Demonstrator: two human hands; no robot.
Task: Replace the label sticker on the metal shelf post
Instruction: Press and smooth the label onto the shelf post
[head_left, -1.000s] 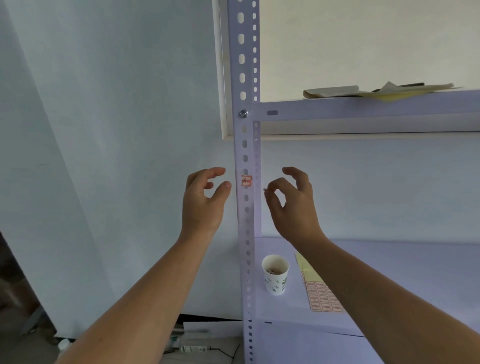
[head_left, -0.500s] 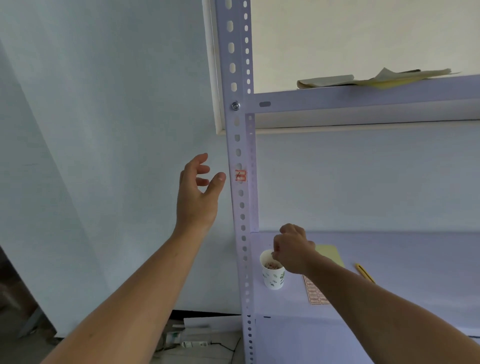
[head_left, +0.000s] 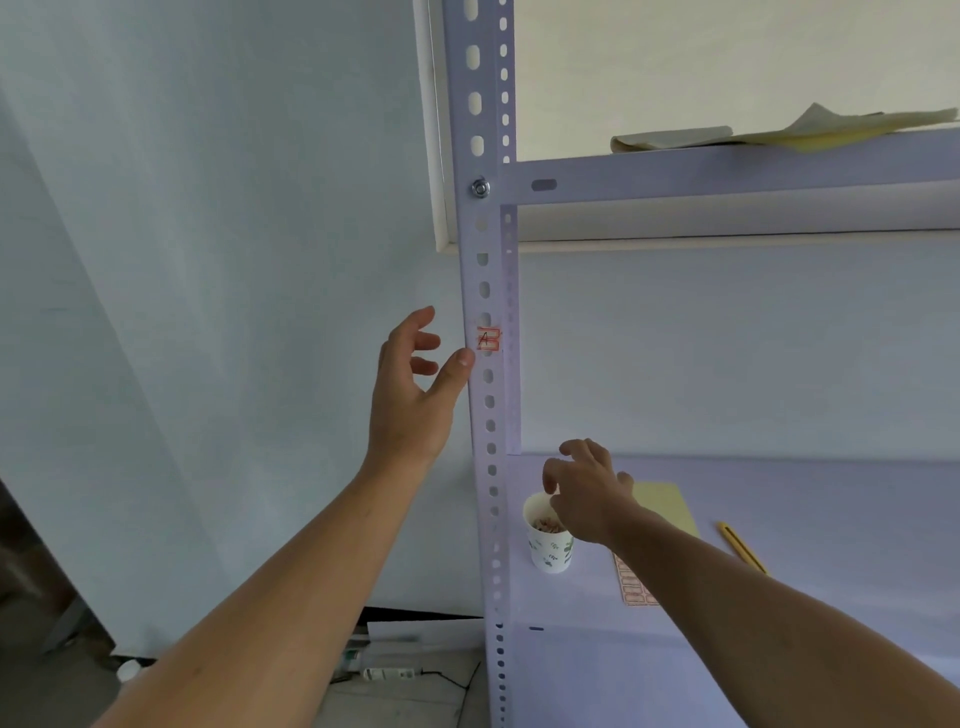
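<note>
A pale perforated metal shelf post (head_left: 485, 270) runs top to bottom through the middle. A small red-bordered label sticker (head_left: 488, 340) with a handwritten mark is stuck on it at mid height. My left hand (head_left: 413, 395) is open beside the post, its thumb tip touching the post's left edge just below the sticker. My right hand (head_left: 587, 493) hovers over a white paper cup (head_left: 548, 540) on the lower shelf, fingers spread and nothing visible in them. A sheet of red-bordered labels (head_left: 631, 584) lies right of the cup, partly hidden by my right forearm.
A yellow backing sheet (head_left: 667, 506) and a yellow pen or cutter (head_left: 740, 545) lie on the lower shelf (head_left: 831, 519). Papers (head_left: 779, 132) rest on the upper shelf. A plain wall stands left of the post; clutter lies on the floor below.
My right hand dropped from beside the sticker to the paper cup and has spread its fingers over it. My left hand stayed by the post, thumb moving against its edge.
</note>
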